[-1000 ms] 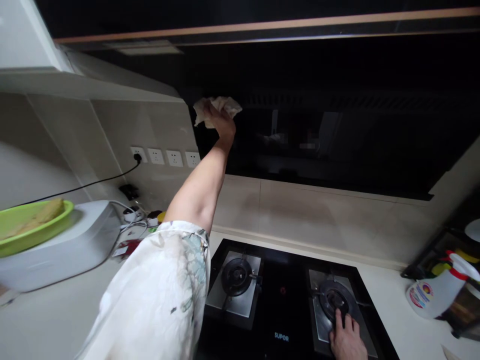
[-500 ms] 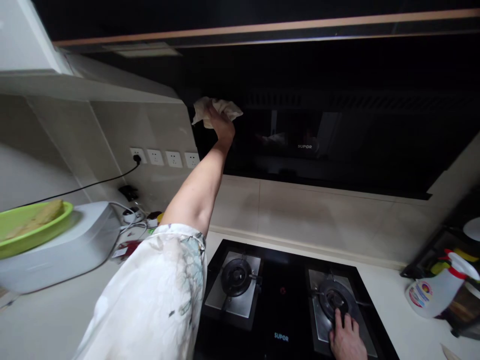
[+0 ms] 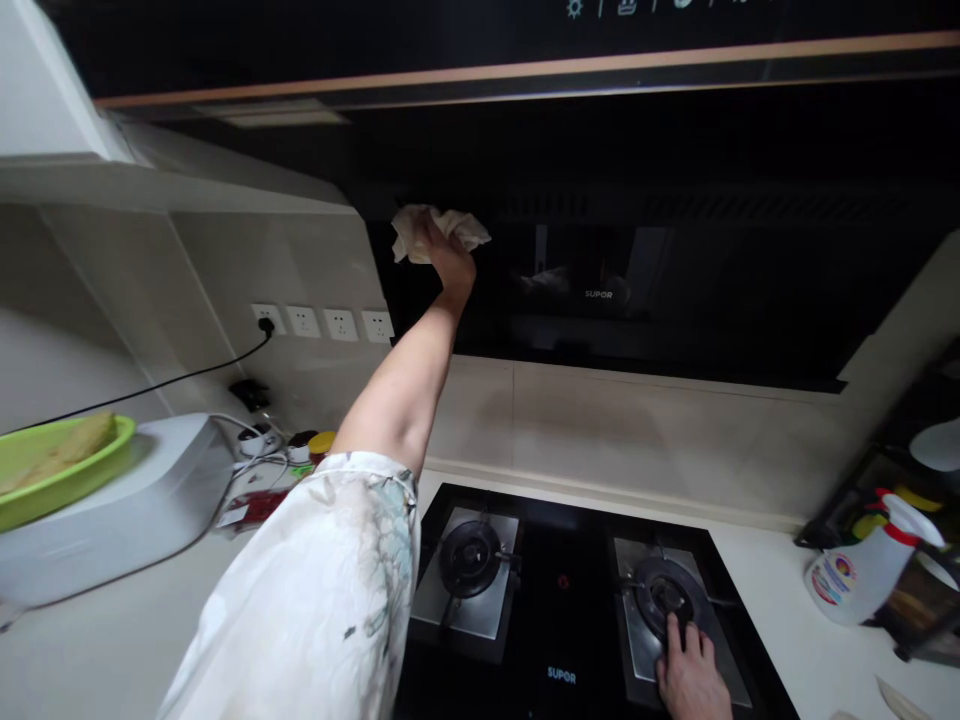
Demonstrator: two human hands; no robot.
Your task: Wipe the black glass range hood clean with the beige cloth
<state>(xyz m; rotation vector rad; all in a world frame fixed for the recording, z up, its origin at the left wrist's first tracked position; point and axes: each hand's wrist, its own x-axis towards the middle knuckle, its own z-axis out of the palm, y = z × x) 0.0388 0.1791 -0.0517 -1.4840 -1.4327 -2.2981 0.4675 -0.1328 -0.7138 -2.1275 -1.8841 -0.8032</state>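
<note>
My left hand (image 3: 448, 255) is raised at the left end of the black range hood (image 3: 712, 270), closed on a crumpled off-white cloth (image 3: 412, 232). The cloth lies against the hood's dark panel, below the copper-coloured trim. Lower down, my right hand (image 3: 694, 672) rests on the right burner (image 3: 667, 592) of the black gas stove (image 3: 559, 625). Its fingers are stretched out, their tips at the burner's front edge, and they hold nothing. My left sleeve hides part of the counter.
A spray bottle (image 3: 862, 575) stands right of the stove, beside a dark rack. The left burner (image 3: 470, 558) lies below my left arm. At left, a green basin (image 3: 67, 480) sits on a white appliance (image 3: 142, 530). Wall sockets (image 3: 341, 325) hold a plugged black cord.
My left hand and the cloth have shifted slightly right along the hood. The view has tilted up a little, showing lit icons on the hood. My right hand stays on the burner.
</note>
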